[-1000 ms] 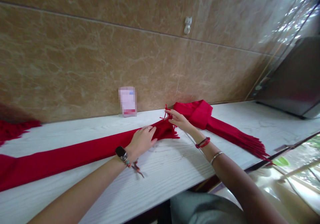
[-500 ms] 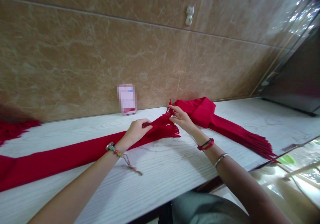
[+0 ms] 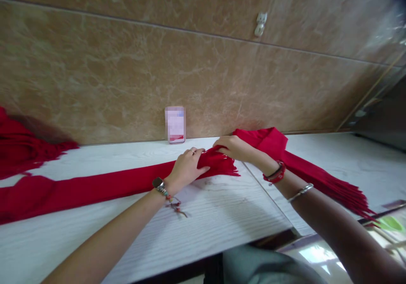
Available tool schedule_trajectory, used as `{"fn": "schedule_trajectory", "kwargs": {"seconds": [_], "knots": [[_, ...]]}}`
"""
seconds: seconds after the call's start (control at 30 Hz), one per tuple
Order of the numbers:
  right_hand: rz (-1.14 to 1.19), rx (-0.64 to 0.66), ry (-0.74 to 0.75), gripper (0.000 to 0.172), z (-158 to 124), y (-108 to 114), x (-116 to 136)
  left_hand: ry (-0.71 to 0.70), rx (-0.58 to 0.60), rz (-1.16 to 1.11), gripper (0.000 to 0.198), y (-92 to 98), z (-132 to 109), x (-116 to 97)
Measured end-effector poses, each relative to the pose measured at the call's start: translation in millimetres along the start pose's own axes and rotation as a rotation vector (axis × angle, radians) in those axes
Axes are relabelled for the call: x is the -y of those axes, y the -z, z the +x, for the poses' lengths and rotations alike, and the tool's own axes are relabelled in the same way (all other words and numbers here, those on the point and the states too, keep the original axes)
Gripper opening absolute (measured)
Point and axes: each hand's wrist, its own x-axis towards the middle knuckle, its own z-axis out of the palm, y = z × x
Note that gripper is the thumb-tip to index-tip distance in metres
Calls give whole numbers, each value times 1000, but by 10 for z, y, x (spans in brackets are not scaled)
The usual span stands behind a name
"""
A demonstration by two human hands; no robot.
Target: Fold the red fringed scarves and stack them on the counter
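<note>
A long red scarf (image 3: 104, 187) lies stretched along the table, its fringed end toward the middle. My left hand (image 3: 187, 168) rests over the cloth just short of that fringe, thumb and fingers apart. At the scarf's far edge by the fringe, my right hand (image 3: 236, 148) pinches the red cloth between thumb and fingers; the fingertips are partly hidden. Behind the right wrist is a second red scarf (image 3: 264, 140), folded over, with its fringe spread toward the table's right edge.
A phone with a blurred screen (image 3: 175, 124) leans on the brown marbled wall (image 3: 127, 72). More red fringed cloth (image 3: 22, 148) is heaped at the far left. The white table (image 3: 228, 208) has a seam near my right forearm. A small white cat-shaped piece (image 3: 260, 24) is on the wall.
My right hand has come down from the loose fringe strands and closed on the scarf's far edge. My left hand has loosened from its pinch, with its thumb now apart. The view has shifted left.
</note>
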Motion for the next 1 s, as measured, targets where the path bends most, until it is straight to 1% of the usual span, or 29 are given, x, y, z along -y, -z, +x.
{"fn": "schedule_trajectory", "kwargs": {"seconds": [0.07, 0.13, 0.2, 0.27, 0.3, 0.37, 0.4, 0.43, 0.47, 0.53, 0.57, 0.6, 0.67, 0.7, 0.77, 0.83, 0.87, 0.93, 1.0], "knots": [[4, -112, -6, 24, 77, 66, -39, 47, 6, 88, 46, 43, -75, 99], [-31, -195, 9, 25, 166, 133, -67, 97, 17, 125, 53, 176, -172, 294], [-98, -265, 33, 25, 257, 184, -74, 138, 33, 162, 58, 402, -307, 560], [-179, -344, 80, 23, 320, 196, -55, 172, 83, 245, 55, 681, -481, 841], [-217, -375, 127, 23, 330, 178, -36, 192, 96, 290, 54, 818, -578, 967], [-272, -374, 266, 24, 298, 78, 23, 199, 81, 371, 55, 1032, -774, 1161], [-284, -335, 341, 25, 256, -6, 60, 162, 81, 403, 56, 1092, -869, 1226], [-288, -276, 404, 26, 200, -110, 99, 114, 105, 419, 57, 1117, -957, 1268], [-286, -206, 448, 27, 137, -228, 138, 68, 150, 431, 58, 1105, -1036, 1293], [-262, -83, 440, 27, 4, -477, 198, -6, 282, 453, 60, 1004, -1161, 1299], [-240, -51, 391, 28, -54, -590, 215, -21, 341, 469, 62, 933, -1203, 1290], [-210, -47, 309, 31, -100, -686, 220, -26, 384, 486, 64, 864, -1228, 1275], [-144, -57, 157, 41, -149, -806, 205, -11, 417, 520, 66, 755, -1232, 1238], [-115, -59, 108, 45, -151, -829, 189, 4, 417, 539, 66, 722, -1213, 1215], [-90, -41, 89, 43, -120, -808, 156, 18, 412, 573, 63, 687, -1147, 1157], [-127, -45, 133, 36, -72, -732, 122, -6, 406, 584, 61, 663, -1068, 1086], [-165, -66, 163, 34, -52, -687, 103, -32, 407, 568, 62, 644, -1036, 1051], [-251, -130, 224, 31, -41, -612, 56, -78, 419, 511, 67, 586, -1003, 996], [-319, -172, 267, 30, -69, -579, 3, -90, 434, 470, 74, 512, -1021, 971]]}}
